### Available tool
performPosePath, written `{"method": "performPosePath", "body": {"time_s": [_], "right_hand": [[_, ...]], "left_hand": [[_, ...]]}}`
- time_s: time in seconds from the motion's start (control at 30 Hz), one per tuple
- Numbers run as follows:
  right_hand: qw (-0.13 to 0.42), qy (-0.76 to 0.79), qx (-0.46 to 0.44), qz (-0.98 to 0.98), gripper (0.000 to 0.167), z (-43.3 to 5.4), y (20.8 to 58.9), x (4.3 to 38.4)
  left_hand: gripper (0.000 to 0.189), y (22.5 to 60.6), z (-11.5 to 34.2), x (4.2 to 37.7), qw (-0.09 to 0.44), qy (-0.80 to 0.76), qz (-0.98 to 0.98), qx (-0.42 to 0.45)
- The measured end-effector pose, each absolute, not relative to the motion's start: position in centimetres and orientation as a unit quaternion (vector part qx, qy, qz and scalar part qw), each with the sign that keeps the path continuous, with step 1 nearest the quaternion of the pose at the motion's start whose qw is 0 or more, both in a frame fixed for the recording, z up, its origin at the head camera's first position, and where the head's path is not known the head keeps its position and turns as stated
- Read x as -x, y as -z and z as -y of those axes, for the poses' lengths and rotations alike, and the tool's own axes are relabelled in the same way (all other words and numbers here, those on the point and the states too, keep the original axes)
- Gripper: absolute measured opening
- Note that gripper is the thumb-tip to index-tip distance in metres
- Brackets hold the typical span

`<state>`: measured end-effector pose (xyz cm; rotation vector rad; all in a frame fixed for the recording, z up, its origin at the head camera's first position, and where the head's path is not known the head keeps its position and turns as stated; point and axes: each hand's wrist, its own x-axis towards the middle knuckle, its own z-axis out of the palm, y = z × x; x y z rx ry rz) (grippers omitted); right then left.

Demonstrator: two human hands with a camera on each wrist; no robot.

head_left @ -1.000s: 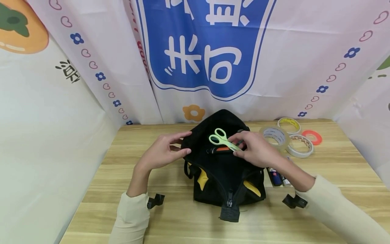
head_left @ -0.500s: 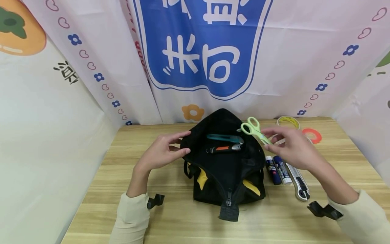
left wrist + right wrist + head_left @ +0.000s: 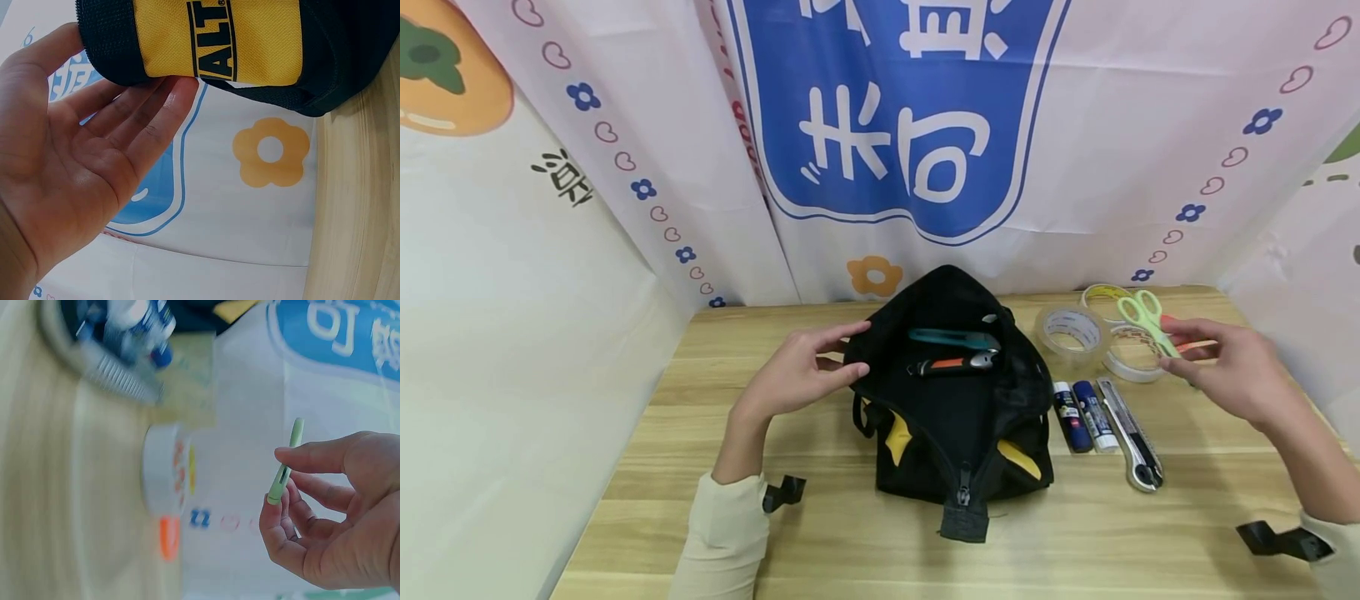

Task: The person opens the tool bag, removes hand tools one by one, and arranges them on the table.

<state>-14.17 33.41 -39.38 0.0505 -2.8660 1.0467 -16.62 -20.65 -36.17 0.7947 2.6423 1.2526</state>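
Note:
A black tool bag (image 3: 925, 450) with yellow patches stands unzipped on the table. My left hand (image 3: 808, 371) grips its left edge, with fairly straight fingers (image 3: 147, 119) against the side in the left wrist view. Inside the bag lie a teal utility knife (image 3: 951, 338) and an orange-and-black one (image 3: 951, 365). Pale green scissors (image 3: 1142, 315) are pinched by my right hand (image 3: 1232, 367), held above the table near the tape rolls. Seen edge-on in the right wrist view, the scissors (image 3: 287, 464) sit between thumb and fingers.
Right of the bag lie two glue sticks (image 3: 1084, 417) and a silver utility knife (image 3: 1131, 437). Behind them are a clear tape roll (image 3: 1051, 354), a white one (image 3: 1120, 371), a yellow-cored one (image 3: 1090, 292) and a red one, partly hidden by my right hand. A printed curtain (image 3: 1075, 208) hangs behind.
My right hand has carried the scissors from over the bag's opening to the right, past the tape rolls. My left hand and the bag have stayed in place.

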Motion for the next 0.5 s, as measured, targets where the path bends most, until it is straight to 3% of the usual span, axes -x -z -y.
{"method": "performPosePath", "body": {"time_s": [0.5], "right_hand": [[-0.013, -0.284, 0.067, 0.956, 0.055, -43.6, 44.8, 13.4]], "left_hand": [[0.057, 36.1, 20.5, 16.6, 0.057, -0.413, -0.870, -0.263]]}}
